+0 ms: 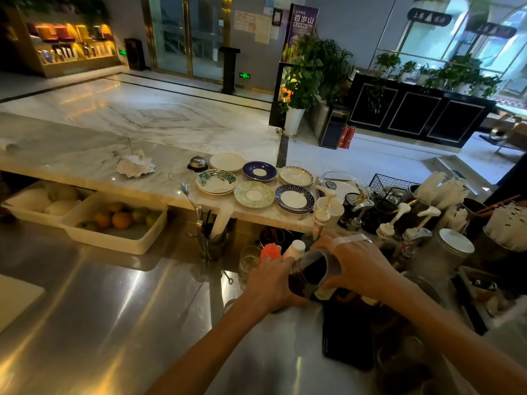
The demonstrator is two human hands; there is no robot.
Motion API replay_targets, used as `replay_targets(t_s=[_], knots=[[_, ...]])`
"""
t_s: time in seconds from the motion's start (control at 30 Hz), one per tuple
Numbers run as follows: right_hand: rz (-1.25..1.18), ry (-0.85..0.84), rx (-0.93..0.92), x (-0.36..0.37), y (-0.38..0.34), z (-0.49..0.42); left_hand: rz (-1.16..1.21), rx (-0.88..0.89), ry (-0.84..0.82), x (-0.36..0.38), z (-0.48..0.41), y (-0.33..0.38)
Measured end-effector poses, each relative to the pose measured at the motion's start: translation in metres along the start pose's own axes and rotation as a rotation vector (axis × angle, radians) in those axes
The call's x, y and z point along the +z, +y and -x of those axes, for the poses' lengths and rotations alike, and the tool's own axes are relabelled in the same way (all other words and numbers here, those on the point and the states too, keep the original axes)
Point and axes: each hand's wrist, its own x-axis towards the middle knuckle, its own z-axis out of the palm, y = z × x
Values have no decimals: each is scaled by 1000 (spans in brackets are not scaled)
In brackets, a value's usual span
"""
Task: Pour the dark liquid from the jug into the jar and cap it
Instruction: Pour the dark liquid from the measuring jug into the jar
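While both hands grip jug (315, 273) and jar (296, 283), steel counter (114, 309) faces a marble lobby floor (142, 109).

arms: two, bare to the elbow, no sleeves seen | left hand (269, 283): bare | right hand (358, 266): bare

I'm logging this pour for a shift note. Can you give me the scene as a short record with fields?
place: steel counter below a marble ledge
right hand: holds the jug, tilted left
left hand: steadies the jar
jug contents: dark liquid
jar cap: not seen on the jar
on the ledge: saucers, bell
right of the hands: syrup pumps
left, under the ledge: fruit tray
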Motion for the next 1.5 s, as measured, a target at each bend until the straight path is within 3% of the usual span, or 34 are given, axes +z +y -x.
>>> replay_targets(t_s=[0.73, 1.5], knots=[[58, 46, 10, -2, 4, -9, -61, -14, 13, -3, -9, -3], [220, -64, -13, -5, -5, -11, -25, -9, -18, 3, -5, 1]])
